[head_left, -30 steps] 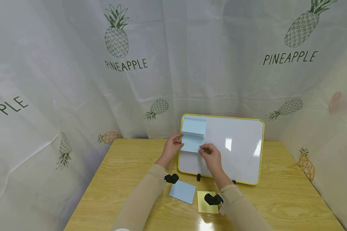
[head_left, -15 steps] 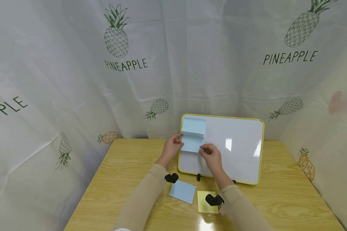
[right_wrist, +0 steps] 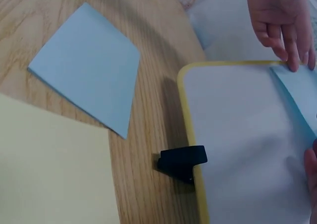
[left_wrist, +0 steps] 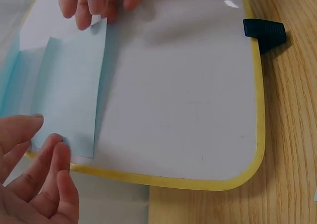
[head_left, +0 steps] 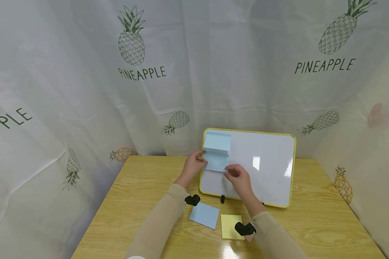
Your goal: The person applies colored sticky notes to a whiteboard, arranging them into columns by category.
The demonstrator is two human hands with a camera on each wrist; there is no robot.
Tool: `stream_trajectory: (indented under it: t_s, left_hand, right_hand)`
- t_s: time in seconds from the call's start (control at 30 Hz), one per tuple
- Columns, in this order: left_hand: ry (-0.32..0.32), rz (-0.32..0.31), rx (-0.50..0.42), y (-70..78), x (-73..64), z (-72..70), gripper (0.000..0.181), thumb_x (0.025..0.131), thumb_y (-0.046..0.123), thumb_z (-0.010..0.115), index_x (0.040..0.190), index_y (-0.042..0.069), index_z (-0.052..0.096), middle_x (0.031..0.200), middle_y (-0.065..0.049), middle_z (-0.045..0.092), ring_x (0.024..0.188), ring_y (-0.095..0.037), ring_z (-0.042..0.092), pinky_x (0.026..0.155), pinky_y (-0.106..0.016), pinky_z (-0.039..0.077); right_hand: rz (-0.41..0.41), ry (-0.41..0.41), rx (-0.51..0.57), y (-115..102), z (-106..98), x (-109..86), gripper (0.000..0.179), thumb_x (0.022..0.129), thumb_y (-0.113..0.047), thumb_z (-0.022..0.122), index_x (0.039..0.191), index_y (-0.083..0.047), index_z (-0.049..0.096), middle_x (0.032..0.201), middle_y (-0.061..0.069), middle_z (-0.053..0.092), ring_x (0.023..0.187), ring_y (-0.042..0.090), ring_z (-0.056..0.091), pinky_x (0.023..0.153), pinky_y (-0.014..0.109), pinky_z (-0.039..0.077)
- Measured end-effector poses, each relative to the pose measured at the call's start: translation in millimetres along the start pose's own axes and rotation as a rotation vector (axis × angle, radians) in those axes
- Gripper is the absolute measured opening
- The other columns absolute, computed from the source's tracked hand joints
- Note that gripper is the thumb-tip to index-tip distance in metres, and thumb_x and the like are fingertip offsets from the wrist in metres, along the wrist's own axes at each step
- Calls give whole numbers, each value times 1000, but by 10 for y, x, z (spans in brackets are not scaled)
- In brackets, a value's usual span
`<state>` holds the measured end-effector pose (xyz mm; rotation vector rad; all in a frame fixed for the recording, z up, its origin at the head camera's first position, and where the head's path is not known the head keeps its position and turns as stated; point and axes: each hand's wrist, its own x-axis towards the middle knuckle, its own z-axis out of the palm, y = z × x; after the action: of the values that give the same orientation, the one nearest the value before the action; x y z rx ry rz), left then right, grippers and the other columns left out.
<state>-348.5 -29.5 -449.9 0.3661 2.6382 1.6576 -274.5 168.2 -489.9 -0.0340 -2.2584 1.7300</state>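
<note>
A light blue sticky note (head_left: 217,161) is on the left side of a whiteboard (head_left: 262,169), below another blue note (head_left: 217,141). Its lower edge stands off the surface, with a shadow beside it in the left wrist view. My left hand (head_left: 193,165) is at the lower note's left edge, fingertips (left_wrist: 55,139) touching it and thumb close over the paper. My right hand (head_left: 240,178) hovers by the note's lower right corner, thumb and index finger parted. In the left wrist view its fingertips (left_wrist: 96,3) overlap that corner.
The yellow-framed whiteboard leans on dark feet (head_left: 222,199) on a wooden table (head_left: 142,187). In front lie a blue note pad (head_left: 205,215) and a yellow note pad (head_left: 228,226), with a pink piece (head_left: 249,237) partly under the right wrist. A pineapple-print curtain (head_left: 194,72) hangs behind.
My right hand has shifted slightly down and right, off the lower note's corner, its thumb and index finger parting. My left hand stays at the note's left edge, nearly still.
</note>
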Motion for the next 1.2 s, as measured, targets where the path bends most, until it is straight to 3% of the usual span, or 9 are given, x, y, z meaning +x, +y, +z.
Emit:
stream_trajectory:
  t_s: [0.33, 0.73, 1.2]
  left_hand:
    - [-62, -9, 7, 45, 10, 50, 52, 88, 10, 74, 136, 13, 56, 91, -2, 62, 86, -19, 60, 75, -33, 50]
    - [-155, 63, 150, 35, 99, 57, 63, 84, 16, 79, 140, 15, 51, 84, -2, 56, 72, -17, 51, 64, -30, 44]
    - [-250, 114, 299, 128, 152, 91, 67, 80, 23, 83, 138, 16, 51, 85, -2, 55, 70, -16, 50, 62, -28, 44]
  right_hand:
    - [-32, -87, -32, 36, -166, -146, 19, 84, -1, 75, 102, -6, 70, 105, 7, 64, 96, 24, 59, 83, 35, 49]
    - [-88, -164, -60, 104, -324, -358, 23, 82, 1, 77, 103, -1, 69, 108, 14, 62, 98, 35, 58, 79, 34, 51]
    - [-139, -223, -125, 309, -544, -638, 20, 83, 3, 74, 101, -6, 70, 105, 2, 62, 92, 24, 58, 76, 29, 52]
